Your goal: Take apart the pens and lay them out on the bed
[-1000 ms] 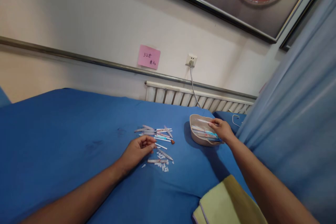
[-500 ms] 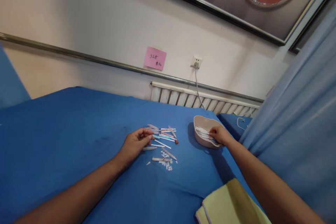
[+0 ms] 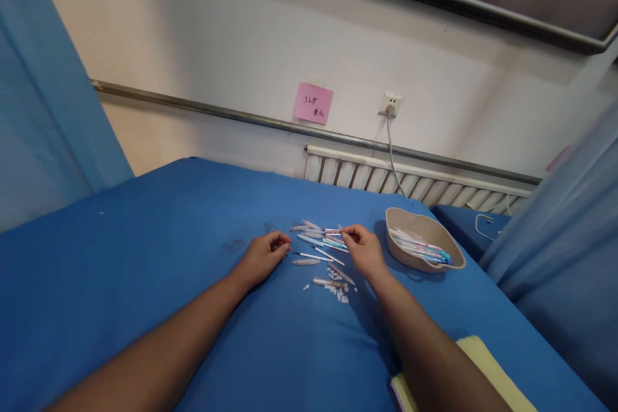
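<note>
Pen parts [image 3: 311, 238] lie in a loose pile on the blue sheet: greyish clear barrels, thin white refills and some light-blue pieces. My left hand [image 3: 264, 256] rests at the left side of the pile, thumb and fingers curled together; whatever is between them is hidden. From the right, my right hand [image 3: 365, 252] reaches in, its thumb and finger pinched at the end of a slim reddish-white pen part [image 3: 332, 231]. Nearer me lie two clear barrels, one of them a reddish barrel [image 3: 329, 282], among many small white tips [image 3: 340, 294].
A beige bin [image 3: 392, 214] holding several pens stands to the right of the pile. A yellow cloth [image 3: 492, 367] lies at the near right. Behind the bed are a radiator [image 3: 345, 174], a metal rail [image 3: 232, 114] and a plugged-in cable [image 3: 392, 148]. A blue curtain [image 3: 570, 206] hangs at the right.
My right hand has left the bin and moved left to the pile. Pens now show in the bin. My left hand has drawn slightly back from the pile. The view has shifted.
</note>
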